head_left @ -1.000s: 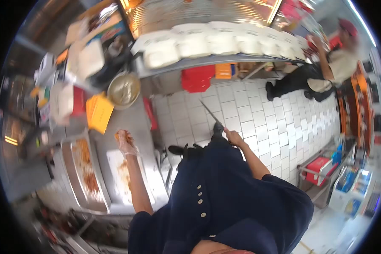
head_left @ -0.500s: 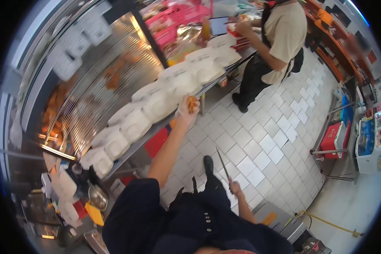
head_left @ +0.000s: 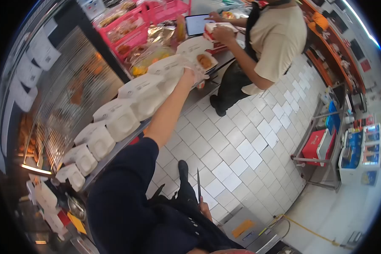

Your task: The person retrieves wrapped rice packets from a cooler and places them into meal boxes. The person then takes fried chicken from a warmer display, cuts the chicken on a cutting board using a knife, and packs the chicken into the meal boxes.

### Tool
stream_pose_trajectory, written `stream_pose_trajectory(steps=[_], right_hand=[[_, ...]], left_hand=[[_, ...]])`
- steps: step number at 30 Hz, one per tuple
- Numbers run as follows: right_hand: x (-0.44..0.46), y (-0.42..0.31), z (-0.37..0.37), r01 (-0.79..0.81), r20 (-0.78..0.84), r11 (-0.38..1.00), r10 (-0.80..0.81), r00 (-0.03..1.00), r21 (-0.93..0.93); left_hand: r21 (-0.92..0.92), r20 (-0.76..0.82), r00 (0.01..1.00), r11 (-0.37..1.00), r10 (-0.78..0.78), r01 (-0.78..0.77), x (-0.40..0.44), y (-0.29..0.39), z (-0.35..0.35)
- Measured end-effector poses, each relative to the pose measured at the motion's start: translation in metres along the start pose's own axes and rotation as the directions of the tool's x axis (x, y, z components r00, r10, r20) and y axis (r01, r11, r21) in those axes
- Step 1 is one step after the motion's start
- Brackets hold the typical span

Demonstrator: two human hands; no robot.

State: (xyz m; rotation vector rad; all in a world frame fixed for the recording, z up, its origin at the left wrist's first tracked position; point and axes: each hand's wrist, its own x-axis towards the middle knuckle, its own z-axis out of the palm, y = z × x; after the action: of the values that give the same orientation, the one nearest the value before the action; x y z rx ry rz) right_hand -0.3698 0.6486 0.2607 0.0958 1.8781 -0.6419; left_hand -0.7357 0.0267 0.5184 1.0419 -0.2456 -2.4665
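My left hand (head_left: pixel 193 75), in a clear plastic glove, reaches to the far end of a row of open white boxes (head_left: pixel 122 122). It is beside the box that holds a browned piece of food (head_left: pixel 205 62). Its fingers are blurred, and whether they hold anything cannot be made out. Low in the view, my right hand (head_left: pixel 204 208) is closed round the handle of a long thin knife (head_left: pixel 199 182), whose blade points up and away from me over the tiled floor.
A co-worker (head_left: pixel 279 38) stands beyond the row, hands on a red and white box (head_left: pixel 219 31) near a tablet (head_left: pixel 197 25). Pink baskets (head_left: pixel 133 40) stand behind the boxes. A heated glass case (head_left: pixel 78 93) is at left, a metal cart (head_left: pixel 315 158) at right.
My left hand has gone from the counter at left to the row's far end, carrying browned food on the way. Such food now lies in a box there. My right hand still holds the knife.
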Motion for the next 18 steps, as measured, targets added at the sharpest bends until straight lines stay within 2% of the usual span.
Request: stream_pose_trajectory(steps=[1,2,3,5,6,7,8,9,10,11,12,13,14,15,16,17,18], right_hand=[[0.008,-0.003,0.0,-0.01,0.033,1.0,0.01,0.999,0.017],[0.013,-0.003,0.001,-0.022,0.068,0.999,0.019,0.997,0.03],[0.013,-0.021,-0.006,-0.051,0.079,0.996,0.045,0.996,0.067],[0.037,-0.02,-0.01,-0.087,0.097,0.993,0.08,0.992,0.075],[0.055,-0.025,-0.014,-0.162,0.114,0.986,0.157,0.981,0.033],[0.072,-0.032,-0.024,-0.057,0.118,0.989,0.073,0.99,-0.14],[0.104,-0.019,-0.029,0.062,0.132,0.973,-0.033,0.991,-0.221],[0.107,-0.045,-0.039,0.08,0.136,0.956,-0.043,0.99,-0.283],[0.104,-0.073,-0.047,0.096,0.23,0.948,-0.025,0.973,-0.303],[0.1,-0.103,-0.047,0.096,0.203,0.903,-0.009,0.979,-0.419],[0.123,-0.106,-0.049,0.235,0.246,0.849,-0.129,0.961,-0.474],[0.141,-0.116,-0.048,0.291,0.288,0.772,-0.146,0.947,-0.565],[0.125,-0.142,-0.033,0.319,0.299,0.675,-0.149,0.942,-0.666],[0.108,-0.168,-0.021,0.345,0.304,0.566,-0.169,0.938,-0.749],[0.086,-0.187,-0.001,0.42,0.359,0.467,-0.218,0.908,-0.778],[0.066,-0.2,0.024,0.486,0.408,0.376,-0.27,0.872,-0.789],[0.058,-0.2,0.043,0.566,0.48,0.339,-0.307,0.822,-0.752]], left_hand=[[-0.008,-0.054,0.999,1.0,0.001,-0.001,-0.009,0.005,-0.019],[0.06,0.152,0.988,0.998,0.004,-0.014,-0.027,0.006,-0.055],[0.122,0.35,0.937,0.991,0.002,-0.048,-0.049,0.007,-0.094],[0.407,0.189,0.965,0.88,0.18,-0.244,-0.116,0.015,-0.186],[0.583,0.161,0.923,0.721,0.35,-0.375,-0.161,0.017,-0.238],[0.74,0.139,0.849,0.517,0.509,-0.431,-0.203,0.027,-0.294],[0.909,0.366,0.747,-0.04,0.554,-0.415,-0.246,0.047,-0.363],[0.791,0.527,0.719,-0.572,0.454,-0.219,-0.294,0.056,-0.455],[0.911,0.38,0.608,-0.395,0.697,-0.117,-0.339,0.048,-0.566],[0.98,0.196,0.434,-0.195,0.879,-0.047,-0.392,0.024,-0.664],[0.992,-0.127,0.321,0.128,0.939,0.015,-0.486,0.017,-0.645],[0.896,-0.434,0.17,0.443,0.885,-0.016,-0.582,0.01,-0.617],[0.86,-0.488,-0.007,0.482,0.873,0.169,-0.648,-0.016,-0.673],[0.76,-0.453,-0.138,0.462,0.881,0.456,-0.714,-0.049,-0.733],[0.577,-0.433,-0.216,0.453,0.875,0.68,-0.777,-0.083,-0.787],[0.412,-0.432,-0.265,0.45,0.862,0.792,-0.834,-0.123,-0.823],[0.39,-0.451,-0.336,0.521,0.827,0.759,-0.878,-0.154,-0.81]])
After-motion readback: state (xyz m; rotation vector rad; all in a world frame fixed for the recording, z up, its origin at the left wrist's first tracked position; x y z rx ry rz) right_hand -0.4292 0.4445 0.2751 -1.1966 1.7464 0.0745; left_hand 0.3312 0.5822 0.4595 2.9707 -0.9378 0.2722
